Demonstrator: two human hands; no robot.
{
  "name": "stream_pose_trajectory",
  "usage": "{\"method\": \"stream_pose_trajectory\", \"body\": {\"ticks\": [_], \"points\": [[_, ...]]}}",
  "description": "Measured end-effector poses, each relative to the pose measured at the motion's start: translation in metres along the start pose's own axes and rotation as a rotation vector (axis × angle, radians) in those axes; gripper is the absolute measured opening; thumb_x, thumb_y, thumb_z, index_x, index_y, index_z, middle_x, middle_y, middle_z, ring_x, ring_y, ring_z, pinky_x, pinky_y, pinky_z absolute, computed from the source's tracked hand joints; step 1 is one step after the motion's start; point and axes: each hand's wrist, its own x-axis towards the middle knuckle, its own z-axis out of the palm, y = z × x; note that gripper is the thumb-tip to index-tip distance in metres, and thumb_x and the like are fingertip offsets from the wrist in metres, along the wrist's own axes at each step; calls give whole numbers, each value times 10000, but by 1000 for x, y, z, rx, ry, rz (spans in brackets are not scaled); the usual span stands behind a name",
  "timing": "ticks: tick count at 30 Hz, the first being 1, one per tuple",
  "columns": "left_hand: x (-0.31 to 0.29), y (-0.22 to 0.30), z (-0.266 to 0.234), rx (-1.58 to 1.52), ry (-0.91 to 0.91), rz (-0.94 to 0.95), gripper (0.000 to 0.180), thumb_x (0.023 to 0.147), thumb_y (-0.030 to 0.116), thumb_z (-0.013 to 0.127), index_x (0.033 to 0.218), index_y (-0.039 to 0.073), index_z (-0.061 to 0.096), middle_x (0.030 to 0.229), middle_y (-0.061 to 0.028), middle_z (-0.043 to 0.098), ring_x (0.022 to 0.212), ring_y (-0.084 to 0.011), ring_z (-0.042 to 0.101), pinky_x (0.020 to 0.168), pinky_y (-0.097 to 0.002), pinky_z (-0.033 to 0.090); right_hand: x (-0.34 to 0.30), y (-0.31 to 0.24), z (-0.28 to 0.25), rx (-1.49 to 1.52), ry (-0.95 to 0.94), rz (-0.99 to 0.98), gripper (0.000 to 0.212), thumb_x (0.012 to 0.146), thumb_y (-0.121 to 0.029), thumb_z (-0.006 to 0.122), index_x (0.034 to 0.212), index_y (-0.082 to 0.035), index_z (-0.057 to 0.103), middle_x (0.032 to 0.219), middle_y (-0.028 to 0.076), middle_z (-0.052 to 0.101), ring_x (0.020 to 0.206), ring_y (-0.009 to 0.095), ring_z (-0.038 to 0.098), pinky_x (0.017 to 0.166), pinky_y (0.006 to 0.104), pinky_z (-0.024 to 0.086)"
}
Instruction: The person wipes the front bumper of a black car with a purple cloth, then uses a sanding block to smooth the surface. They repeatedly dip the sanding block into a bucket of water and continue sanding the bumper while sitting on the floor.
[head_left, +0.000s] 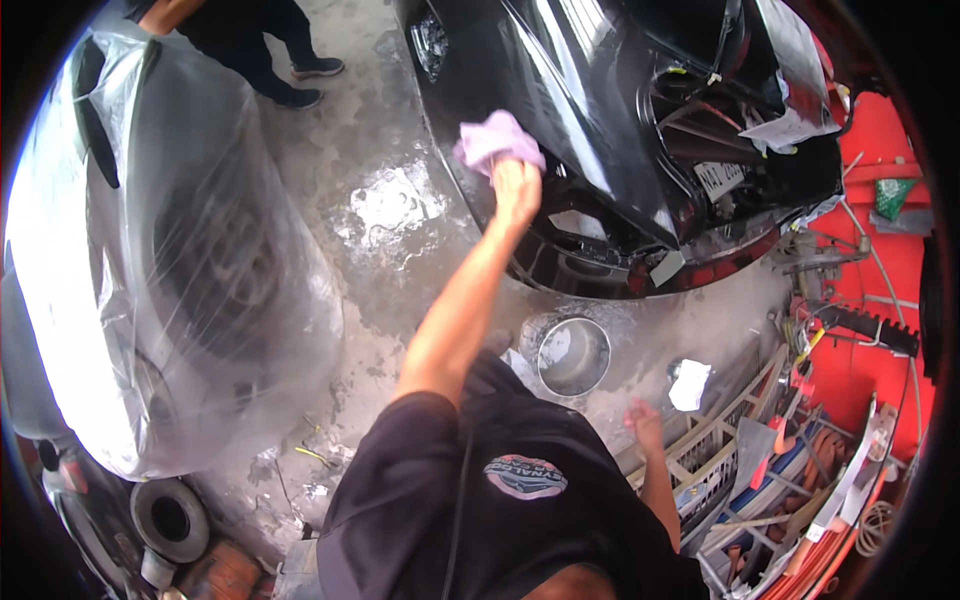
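My left hand (pixel 516 188) is closed on a bunched pinkish-purple cloth (pixel 498 140), at the edge of a glossy black car's front corner (pixel 540 110). The cloth lies against or just over the dark body panel; whether it touches cannot be made out. My right hand (pixel 645 418) hangs low at my right side, fingers loosely apart, with nothing visible in it. Between my body and the car stands a round metal pail (pixel 574 357) that seems to hold liquid. A crumpled white sheet or cloth (pixel 690 385) lies beyond my right hand.
A car under clear plastic sheeting (pixel 230 300) stands on the left. Another person's legs (pixel 275 50) show at the far left. At right are a slatted crate (pixel 700 450), cluttered tools and a red wall (pixel 880 300). A tire (pixel 170 520) lies lower left; the concrete floor (pixel 390 270) has wet patches.
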Motion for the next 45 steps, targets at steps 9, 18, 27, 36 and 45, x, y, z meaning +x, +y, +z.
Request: {"method": "stream_pose_trajectory", "body": {"ticks": [9, 18, 27, 36, 45], "points": [[-65, -65, 19, 561, 81, 338, 307, 955, 153, 530, 1059, -76, 706, 1142, -320, 667, 1116, -516, 589, 1125, -708, 314, 7, -102, 18, -42, 1, -76, 384, 1039, -126, 600, 1385, 40, 608, 947, 77, 734, 810, 131, 682, 762, 268, 546], [-120, 34, -10, 148, -78, 212, 283, 939, 185, 595, 1045, -55, 699, 1094, -312, 677, 1099, -495, 600, 1004, -581, 428, -22, 17, 22, 41, -110, 235, 380, 975, -79, 630, 1330, 57, 626, 871, 91, 724, 718, 156, 677, 605, 304, 562], [-129, 43, 144, 307, -184, -77, 270, 976, 178, 549, 980, -25, 728, 1043, -274, 686, 945, -489, 613, 907, -641, 422, 16, -26, 8, 113, 78, -55, 400, 1020, -116, 592, 1409, -26, 613, 930, 70, 735, 770, 105, 662, 667, 258, 541], [-184, 1, 83, 645, -675, 846, 438, 952, 324, 549, 1300, 118, 715, 1335, -179, 675, 1349, -416, 549, 1239, -659, 232, -9, -20, 38, 21, -77, -102, 344, 988, -61, 611, 1320, 17, 662, 857, 81, 731, 758, 130, 670, 716, 305, 563], [-99, -19, -16, 717, -377, 740, 181, 856, 264, 690, 907, 106, 762, 978, -170, 704, 1115, -397, 618, 1128, -654, 342, -7, 40, 26, 156, 60, 39, 376, 973, -44, 564, 1332, 45, 633, 875, 89, 733, 747, 150, 688, 685, 289, 569]]}}
